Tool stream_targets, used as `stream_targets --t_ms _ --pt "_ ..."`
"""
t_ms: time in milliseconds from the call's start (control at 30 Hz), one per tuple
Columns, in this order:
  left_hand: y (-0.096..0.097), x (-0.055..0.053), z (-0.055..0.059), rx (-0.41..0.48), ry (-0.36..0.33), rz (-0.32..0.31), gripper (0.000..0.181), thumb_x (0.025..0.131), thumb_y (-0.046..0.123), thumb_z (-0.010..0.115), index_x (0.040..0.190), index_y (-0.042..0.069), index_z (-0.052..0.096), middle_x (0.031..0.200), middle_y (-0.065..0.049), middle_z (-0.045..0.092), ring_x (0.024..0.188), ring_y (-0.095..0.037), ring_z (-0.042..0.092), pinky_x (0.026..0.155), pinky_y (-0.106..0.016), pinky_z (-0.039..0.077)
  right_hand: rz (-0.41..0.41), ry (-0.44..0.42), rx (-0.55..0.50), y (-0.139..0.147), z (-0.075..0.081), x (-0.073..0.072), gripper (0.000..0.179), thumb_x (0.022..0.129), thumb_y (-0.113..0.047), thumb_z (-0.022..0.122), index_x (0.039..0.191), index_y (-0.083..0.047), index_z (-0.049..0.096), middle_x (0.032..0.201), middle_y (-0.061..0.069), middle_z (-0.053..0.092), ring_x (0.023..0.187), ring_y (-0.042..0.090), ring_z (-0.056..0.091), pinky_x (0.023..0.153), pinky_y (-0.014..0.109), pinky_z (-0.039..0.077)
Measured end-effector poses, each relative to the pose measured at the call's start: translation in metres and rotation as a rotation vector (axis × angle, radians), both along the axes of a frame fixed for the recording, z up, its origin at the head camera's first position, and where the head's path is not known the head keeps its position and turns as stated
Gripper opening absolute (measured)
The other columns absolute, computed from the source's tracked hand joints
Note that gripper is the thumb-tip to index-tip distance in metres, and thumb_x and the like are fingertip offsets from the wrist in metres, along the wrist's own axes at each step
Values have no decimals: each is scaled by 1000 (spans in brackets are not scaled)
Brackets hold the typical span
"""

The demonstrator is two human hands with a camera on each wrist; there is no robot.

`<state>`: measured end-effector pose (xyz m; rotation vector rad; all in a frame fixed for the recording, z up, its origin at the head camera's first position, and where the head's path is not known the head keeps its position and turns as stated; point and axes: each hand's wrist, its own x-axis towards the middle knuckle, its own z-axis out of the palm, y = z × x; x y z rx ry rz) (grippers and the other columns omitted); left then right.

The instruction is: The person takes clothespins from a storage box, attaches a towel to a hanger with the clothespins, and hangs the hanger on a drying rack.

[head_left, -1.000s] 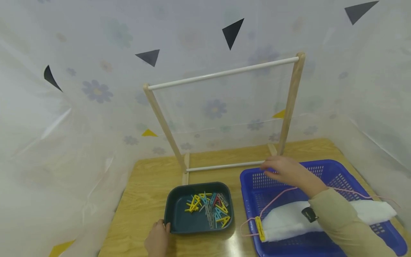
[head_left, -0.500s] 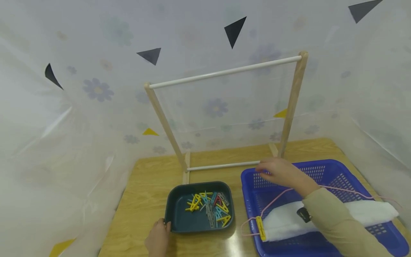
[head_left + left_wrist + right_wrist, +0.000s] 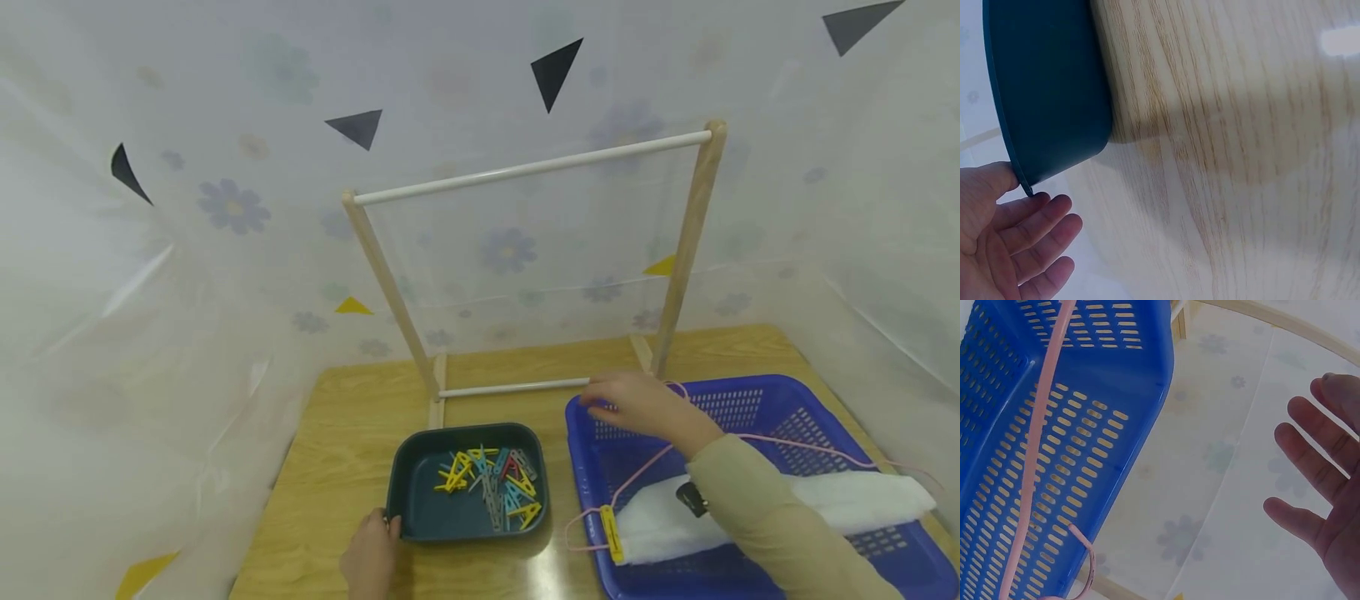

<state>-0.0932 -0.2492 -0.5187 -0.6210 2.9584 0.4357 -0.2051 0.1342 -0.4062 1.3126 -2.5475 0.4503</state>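
Observation:
In the head view my left hand [image 3: 371,554] pinches the near-left corner of a dark green tray [image 3: 423,518] holding several clothespins [image 3: 491,483]. The left wrist view shows the thumb and fingertips on the tray's rim [image 3: 999,112]. My right hand [image 3: 641,406] hovers over the far-left rim of a blue basket [image 3: 772,385], holding nothing. Its fingers are relaxed and apart in the right wrist view. Under that forearm, a pink hanger [image 3: 643,472] lies across the basket with a white cloth [image 3: 663,517] on it. A yellow clothespin [image 3: 611,533] sits at the cloth's left end.
Behind the tray and basket stands a rack [image 3: 532,170] with white bars and wooden posts. The wooden table [image 3: 360,433] is enclosed by pale flowered sheeting [image 3: 465,100]. The hanger's left end sticks out past the basket's left rim.
My right hand has drifted left along the basket's far rim, and the hanger's hook now shows behind the wrist. The left hand keeps its hold on the tray.

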Motion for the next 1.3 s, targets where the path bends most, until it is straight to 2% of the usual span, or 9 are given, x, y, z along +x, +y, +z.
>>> stream_targets --t_ms 100,333,500,733,1300 --pt "0 0 1 3 8 -4 28 86 22 59 102 -2 57 81 -10 59 69 -26 60 53 -41 47 0 -32 11 -4 0 -1 14 75 -8 67 89 -5 66 81 1 60 72 16 60 65 30 49" --pt "1 1 1 -5 46 -20 26 85 21 59 99 -1 58 79 -9 60 66 -25 60 51 -40 46 29 -29 -10 -16 1 -3 14 75 -7 67 88 -7 65 82 0 59 73 15 59 65 29 49" --pt "1 1 2 3 62 -16 24 85 20 60 97 -1 58 78 -8 60 66 -25 60 50 -40 45 17 -60 -1 -25 1 -5 14 76 -9 66 90 -9 66 83 -1 60 74 13 59 65 28 49" --pt "2 0 3 15 34 1 26 86 21 59 99 0 58 80 -8 61 69 -25 61 53 -42 46 21 -99 16 -34 1 -6 13 76 -8 65 89 -10 66 84 -1 61 73 12 59 64 27 48" --pt "-2 0 -4 44 -20 30 28 87 24 57 104 1 57 83 -8 61 72 -27 61 56 -44 46 27 -146 76 -55 6 -8 9 81 -12 63 90 -12 65 83 -1 60 73 10 58 63 24 48"
